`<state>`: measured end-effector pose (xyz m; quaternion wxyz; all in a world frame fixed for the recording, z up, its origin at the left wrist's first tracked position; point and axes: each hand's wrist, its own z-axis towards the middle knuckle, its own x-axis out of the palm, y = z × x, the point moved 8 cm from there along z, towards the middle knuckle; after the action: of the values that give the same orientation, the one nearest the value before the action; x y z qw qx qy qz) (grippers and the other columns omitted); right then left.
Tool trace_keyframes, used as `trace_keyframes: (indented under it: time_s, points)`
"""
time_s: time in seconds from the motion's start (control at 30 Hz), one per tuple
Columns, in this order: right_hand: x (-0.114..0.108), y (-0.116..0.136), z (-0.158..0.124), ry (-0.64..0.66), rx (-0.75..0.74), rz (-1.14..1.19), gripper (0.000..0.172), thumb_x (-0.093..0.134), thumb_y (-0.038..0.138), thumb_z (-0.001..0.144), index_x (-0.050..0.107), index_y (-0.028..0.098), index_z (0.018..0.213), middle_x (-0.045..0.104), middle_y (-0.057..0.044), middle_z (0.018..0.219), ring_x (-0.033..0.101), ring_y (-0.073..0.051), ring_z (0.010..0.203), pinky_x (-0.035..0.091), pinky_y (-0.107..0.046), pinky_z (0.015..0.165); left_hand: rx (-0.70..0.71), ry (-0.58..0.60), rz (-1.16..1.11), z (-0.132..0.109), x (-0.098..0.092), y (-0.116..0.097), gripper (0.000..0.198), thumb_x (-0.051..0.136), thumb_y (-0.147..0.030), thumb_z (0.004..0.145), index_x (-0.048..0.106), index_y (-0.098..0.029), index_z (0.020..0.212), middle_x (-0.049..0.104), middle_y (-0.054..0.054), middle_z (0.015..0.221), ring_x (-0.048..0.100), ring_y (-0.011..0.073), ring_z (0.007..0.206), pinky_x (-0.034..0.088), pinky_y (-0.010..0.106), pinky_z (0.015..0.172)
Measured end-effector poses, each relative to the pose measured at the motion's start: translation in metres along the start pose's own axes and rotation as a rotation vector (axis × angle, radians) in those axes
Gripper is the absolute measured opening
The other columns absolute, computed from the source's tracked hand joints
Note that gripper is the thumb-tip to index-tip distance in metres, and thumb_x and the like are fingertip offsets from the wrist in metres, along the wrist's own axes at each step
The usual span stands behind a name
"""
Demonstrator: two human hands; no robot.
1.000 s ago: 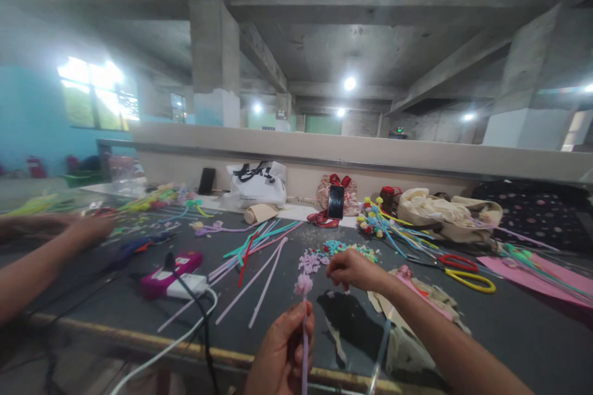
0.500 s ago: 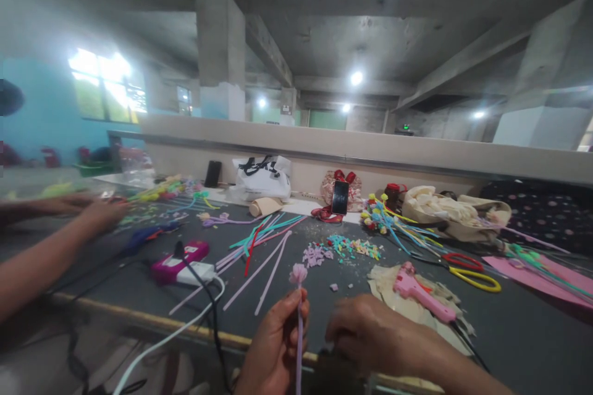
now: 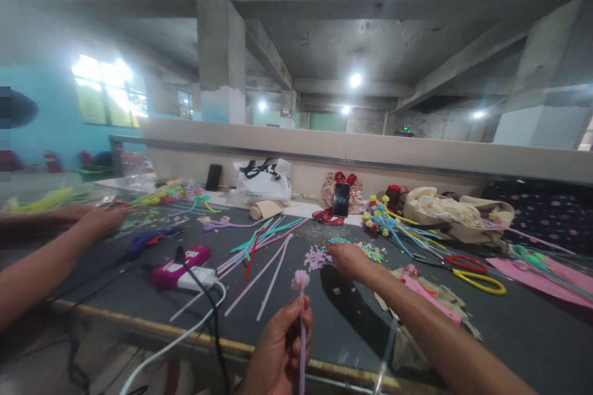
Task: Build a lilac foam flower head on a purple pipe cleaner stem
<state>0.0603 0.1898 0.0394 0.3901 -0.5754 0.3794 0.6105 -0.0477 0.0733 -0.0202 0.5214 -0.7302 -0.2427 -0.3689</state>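
Note:
My left hand (image 3: pixel 285 339) is closed round a lilac fuzzy stem (image 3: pixel 302 345), upright near the table's front edge. A small lilac flower-like head (image 3: pixel 300 281) tops this stem, just above my thumb. Further forward, my right hand (image 3: pixel 349 262) is over the heap of small cut pieces, its fingertips bunched at the lilac pieces (image 3: pixel 316 258). Whatever lies between those fingertips is hidden. Turquoise and yellow pieces (image 3: pixel 373 252) lie just beyond that hand. Under my right forearm, a pink glue gun (image 3: pixel 417 284) rests partly covered on a crumpled, pale sheet (image 3: pixel 463 315).
Loose coloured stems (image 3: pixel 273 247) lie left of centre. A magenta-and-white power strip (image 3: pixel 194 265) trails cables over the edge. Scissors (image 3: pixel 479 281) and a flower bundle (image 3: pixel 380 222) are right. Another person's arm (image 3: pixel 55 253) reaches in from the left. A phone (image 3: pixel 341 199) leans at the back.
My right hand has moved forward from near the table's front edge to the heap of lilac pieces. My left hand keeps its hold on the lilac stem.

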Motion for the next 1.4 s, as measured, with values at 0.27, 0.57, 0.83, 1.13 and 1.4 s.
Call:
trace_keyframes:
  time_s: [0.27,0.57,0.83,1.13,1.4]
  points:
    - [0.004,0.008,0.008,0.003,-0.105,0.048,0.021,0.047,0.027,0.083,0.053,0.016,0.101,0.056,-0.005,0.103,0.055,-0.016,0.086,0.046,-0.036,0.073,-0.021,-0.027,-0.011,-0.003,-0.008,0.002,0.018,0.064,-0.027,0.063,0.055,-0.013,0.071,0.048,-0.006,0.049,0.028,-0.0017,0.03,0.017,0.01,0.029]
    - [-0.008,-0.022,-0.03,-0.094,-0.06,0.11,0.017,0.048,0.026,0.082,0.057,0.014,0.089,0.06,-0.003,0.09,0.057,-0.015,0.081,0.046,-0.035,0.072,-0.029,-0.032,-0.025,-0.001,-0.004,0.009,0.017,0.064,-0.024,0.064,0.055,-0.013,0.072,0.051,-0.006,0.051,0.031,-0.0013,0.03,0.019,0.01,0.029]
    - [0.007,-0.003,-0.013,0.007,-0.067,0.091,0.019,0.049,0.027,0.082,0.056,0.016,0.096,0.057,-0.004,0.1,0.056,-0.016,0.084,0.046,-0.035,0.072,-0.029,-0.037,-0.009,-0.003,-0.002,0.008,0.019,0.066,-0.024,0.061,0.055,-0.013,0.073,0.051,-0.006,0.051,0.03,-0.0016,0.03,0.018,0.01,0.028]
    - [0.021,0.007,-0.006,0.03,-0.028,0.048,0.022,0.048,0.027,0.082,0.053,0.016,0.1,0.056,-0.005,0.103,0.055,-0.017,0.088,0.045,-0.037,0.074,-0.037,-0.054,-0.046,-0.002,-0.007,0.006,0.017,0.064,-0.025,0.063,0.055,-0.013,0.072,0.05,-0.006,0.05,0.029,-0.0016,0.03,0.018,0.01,0.028]
    - [0.004,-0.01,-0.023,-0.039,-0.046,0.19,0.019,0.048,0.027,0.083,0.056,0.014,0.093,0.059,-0.004,0.095,0.056,-0.016,0.084,0.045,-0.037,0.074,-0.035,-0.036,-0.033,-0.002,0.0,0.008,0.015,0.063,-0.023,0.064,0.056,-0.012,0.07,0.05,-0.004,0.049,0.03,-0.0012,0.03,0.019,0.01,0.028]
